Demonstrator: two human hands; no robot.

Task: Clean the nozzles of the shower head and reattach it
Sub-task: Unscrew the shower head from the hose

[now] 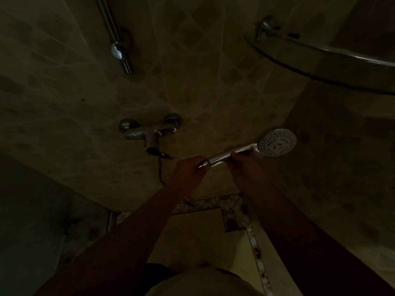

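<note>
We hold the shower head (277, 145) in front of us in both hands, out from the tiled wall (192, 86) and to the right of the mixer tap (149, 133), its white nozzle face turned towards us. Our left hand (189, 169) curls round the tapered connector end of the chrome handle (222, 157), and our right hand (243, 165) grips the handle closer to the head.

We judge the task to be at one of its joins: the left hand on the connector suggests we are either unscrewing the head or threading it back. The wall rail (113, 33) above carries no head, so hanging it back is left in any case.

Much is hard to read in this dim light. We cannot tell whether the nozzles are clean or scaled, nor whether the hose (159, 169), which drops from the tap and vanishes behind our left wrist, is joined to the handle. Our fingertips are hidden. The glass shelf (320, 60) at the upper right is cut off by the edge.
</note>
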